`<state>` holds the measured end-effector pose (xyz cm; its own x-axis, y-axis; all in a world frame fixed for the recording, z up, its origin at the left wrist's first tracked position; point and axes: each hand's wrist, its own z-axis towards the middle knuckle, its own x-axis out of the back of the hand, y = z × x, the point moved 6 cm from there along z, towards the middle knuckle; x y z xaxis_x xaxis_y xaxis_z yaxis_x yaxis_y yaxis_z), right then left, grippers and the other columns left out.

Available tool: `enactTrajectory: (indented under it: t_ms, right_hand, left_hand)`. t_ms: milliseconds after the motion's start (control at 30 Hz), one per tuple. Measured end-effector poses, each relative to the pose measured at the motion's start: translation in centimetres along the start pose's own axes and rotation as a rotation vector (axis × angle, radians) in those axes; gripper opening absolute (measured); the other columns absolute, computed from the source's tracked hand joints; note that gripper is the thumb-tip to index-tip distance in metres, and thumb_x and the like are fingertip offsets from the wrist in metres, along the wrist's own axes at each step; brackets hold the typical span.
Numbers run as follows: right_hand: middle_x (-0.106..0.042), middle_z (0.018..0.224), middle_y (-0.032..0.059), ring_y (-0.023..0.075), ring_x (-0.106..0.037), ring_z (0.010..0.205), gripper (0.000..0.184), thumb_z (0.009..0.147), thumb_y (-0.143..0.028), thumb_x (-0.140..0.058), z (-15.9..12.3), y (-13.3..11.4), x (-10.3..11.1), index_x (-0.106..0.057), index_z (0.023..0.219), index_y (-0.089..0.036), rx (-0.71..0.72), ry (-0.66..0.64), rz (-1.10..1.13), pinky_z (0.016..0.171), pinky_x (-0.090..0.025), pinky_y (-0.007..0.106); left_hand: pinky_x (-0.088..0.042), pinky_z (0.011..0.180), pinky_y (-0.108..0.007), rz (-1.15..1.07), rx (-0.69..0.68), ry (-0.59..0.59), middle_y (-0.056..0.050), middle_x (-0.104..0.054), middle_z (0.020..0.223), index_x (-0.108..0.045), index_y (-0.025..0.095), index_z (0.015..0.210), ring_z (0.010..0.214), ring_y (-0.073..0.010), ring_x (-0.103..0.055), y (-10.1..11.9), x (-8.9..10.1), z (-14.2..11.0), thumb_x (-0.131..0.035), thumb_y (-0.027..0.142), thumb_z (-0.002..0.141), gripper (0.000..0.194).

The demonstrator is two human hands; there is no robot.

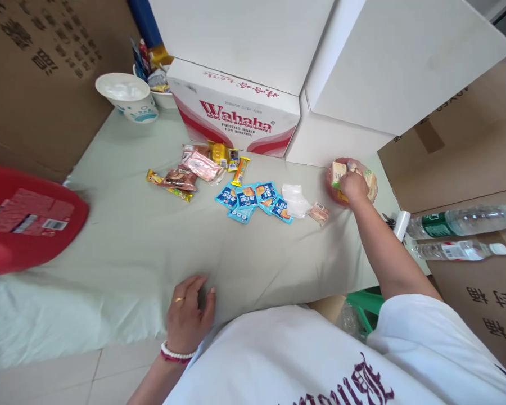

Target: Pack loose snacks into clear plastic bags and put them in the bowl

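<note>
My right hand (354, 185) reaches down into a pink bowl (334, 197) on the right of the table. Its fingers are drawn together among small wrapped snacks, and what they grip is hidden. Beside the thumb is a beige snack packet (339, 170). My left hand (190, 309), loosely curved with the thumb apart, rests empty at the table's front edge. Between the hands and the box lie several blue cracker packets (247, 197), a clear white wrapper (295, 200) and a small pinkish packet (319, 214). Further left is a pile of brown, pink and yellow snack packets (181, 178).
A Wahaha water carton (236, 112) and white boxes (354, 56) stand along the back. A paper bucket (129, 95) and a bowl of snacks (164, 100) are back left. A red container (29, 219) sits at left. Plastic bottles (464, 222) lie at right.
</note>
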<state>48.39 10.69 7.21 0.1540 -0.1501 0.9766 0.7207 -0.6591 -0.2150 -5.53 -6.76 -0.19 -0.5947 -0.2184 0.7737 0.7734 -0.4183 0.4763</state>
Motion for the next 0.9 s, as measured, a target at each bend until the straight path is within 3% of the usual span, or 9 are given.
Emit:
enactTrajectory:
  t_ms: [100,200,333,400,500,567,633,767,900]
  right_hand:
    - [-0.055,0.134,0.0258,0.0363,-0.044,0.129,0.036,0.097,-0.027,-0.046,-0.7,-0.1,0.7,-0.068,0.119,-0.008,0.024,0.07,-0.072,0.102,-0.039,0.05]
    - [-0.053,0.133,0.0269,0.0352,-0.04,0.127,0.037,0.096,-0.025,-0.048,-1.7,-1.2,2.1,-0.065,0.123,-0.006,0.089,0.162,-0.099,0.101,-0.037,0.051]
    - [-0.06,0.122,0.0176,0.0283,-0.046,0.116,0.03,0.094,-0.023,-0.052,-4.2,-5.0,3.9,-0.069,0.117,-0.015,0.403,0.333,0.04,0.102,-0.037,0.045]
    - [-0.065,0.107,0.0112,0.0238,-0.054,0.104,0.023,0.094,-0.023,-0.052,-5.7,-7.4,2.3,-0.071,0.104,-0.018,0.622,0.179,0.136,0.096,-0.042,0.038]
    - [-0.067,0.098,0.0081,0.0202,-0.059,0.085,0.017,0.09,-0.026,-0.06,-8.1,-10.0,-2.7,-0.072,0.099,-0.019,0.829,-0.227,0.185,0.082,-0.047,0.032]
    - [-0.067,0.096,0.0077,0.0189,-0.059,0.078,0.018,0.084,-0.025,-0.067,-8.8,-10.2,-5.6,-0.073,0.099,-0.019,0.803,-0.365,0.125,0.076,-0.047,0.031]
    - [-0.067,0.091,0.0071,0.0181,-0.058,0.074,0.016,0.081,-0.022,-0.067,-8.9,-9.8,-6.8,-0.073,0.095,-0.018,0.733,-0.36,0.127,0.074,-0.046,0.031]
    - [-0.066,0.086,0.0046,0.0171,-0.057,0.071,0.016,0.084,-0.032,-0.065,-10.1,-7.9,-5.2,-0.071,0.091,-0.019,0.617,-0.208,0.497,0.07,-0.045,0.031]
    - [-0.065,0.077,-0.0006,0.0152,-0.054,0.066,0.023,0.083,-0.041,-0.069,-14.6,-5.8,-4.1,-0.07,0.093,-0.021,0.423,-0.226,0.9,0.065,-0.044,0.028]
  left_hand:
    - [-0.056,0.086,-0.037,0.008,-0.043,0.011,-0.012,-0.064,0.107,-0.06,0.016,0.111,0.099,-0.0251,-0.064,0.5,0.2,0.1,-0.062,0.02,0.092,0.02]
    - [-0.057,0.084,-0.035,0.01,-0.053,0.014,-0.012,-0.064,0.106,-0.061,0.017,0.109,0.097,-0.0241,-0.064,0.8,0.2,0.1,-0.063,0.018,0.091,0.018]
    - [-0.056,0.083,-0.036,0.021,-0.062,0.036,-0.012,-0.065,0.102,-0.061,0.017,0.106,0.095,-0.0245,-0.064,0.9,0.2,-0.1,-0.065,0.015,0.088,0.018]
    - [-0.056,0.083,-0.037,0.027,-0.073,0.047,-0.011,-0.065,0.1,-0.061,0.017,0.104,0.093,-0.0247,-0.064,1.0,0.2,-0.2,-0.066,0.013,0.086,0.019]
    - [-0.056,0.081,-0.038,0.019,-0.085,0.055,-0.01,-0.066,0.097,-0.061,0.018,0.1,0.09,-0.0243,-0.064,1.2,0.1,-0.3,-0.066,0.01,0.085,0.018]
    - [-0.056,0.081,-0.038,0.007,-0.085,0.058,-0.01,-0.065,0.096,-0.061,0.019,0.098,0.089,-0.0242,-0.064,1.3,0.1,-0.3,-0.065,0.009,0.084,0.017]
    - [-0.056,0.081,-0.038,-0.013,-0.081,0.059,-0.011,-0.066,0.096,-0.062,0.018,0.096,0.089,-0.0243,-0.063,1.3,0.1,-0.3,-0.064,0.008,0.084,0.016]
    - [-0.054,0.078,-0.036,-0.09,-0.044,0.073,-0.009,-0.066,0.094,-0.064,0.019,0.095,0.087,-0.0225,-0.063,1.1,0.5,-0.4,-0.062,0.009,0.085,0.014]
    - [-0.052,0.074,-0.031,-0.302,0.093,0.019,-0.006,-0.067,0.091,-0.065,0.021,0.092,0.083,-0.0182,-0.064,1.6,0.4,0.8,-0.058,0.016,0.092,0.009]
